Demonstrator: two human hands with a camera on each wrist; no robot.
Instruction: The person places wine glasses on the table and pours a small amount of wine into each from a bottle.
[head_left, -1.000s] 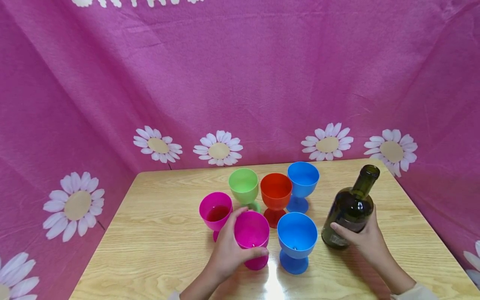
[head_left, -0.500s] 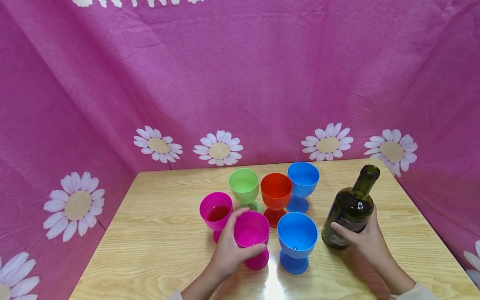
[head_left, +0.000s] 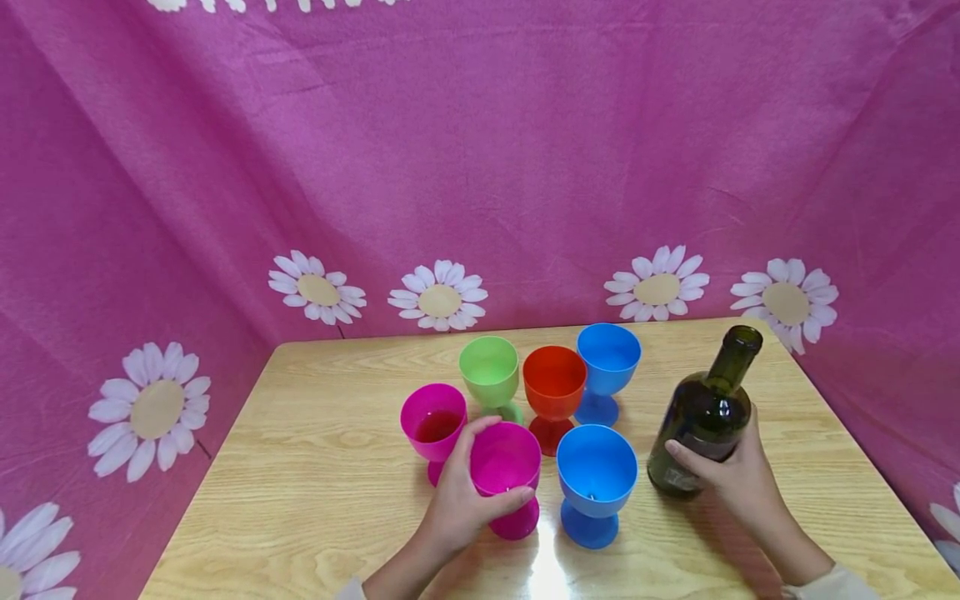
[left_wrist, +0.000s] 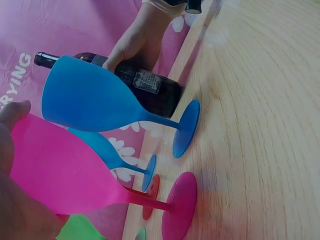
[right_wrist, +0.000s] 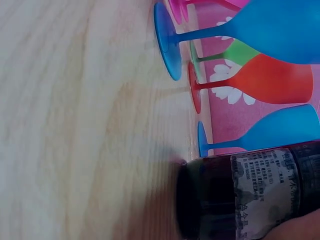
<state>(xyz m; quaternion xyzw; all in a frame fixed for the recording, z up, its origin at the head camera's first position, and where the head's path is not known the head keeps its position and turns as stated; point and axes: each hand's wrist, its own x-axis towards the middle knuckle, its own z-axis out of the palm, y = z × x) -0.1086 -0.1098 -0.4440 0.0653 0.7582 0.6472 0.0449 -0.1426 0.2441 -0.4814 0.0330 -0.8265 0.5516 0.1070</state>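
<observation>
My left hand grips the bowl of a pink goblet, its thumb across the near side and its fingers round the left. The goblet stands upright on the table; its round foot shows in the left wrist view. On the right, my right hand holds a dark green wine bottle round its lower body, thumb in front. A printed label shows in the right wrist view. Between the hands stands a blue goblet, touched by neither.
Behind stand a light green goblet, a red goblet and a second blue goblet. Just left of my left hand, another pink goblet contains red liquid. A pink flowered cloth hangs behind the wooden table.
My left thumb has shifted slightly up on the pink goblet's bowl. Both hands keep their hold, and the goblets and bottle stay nearly in place.
</observation>
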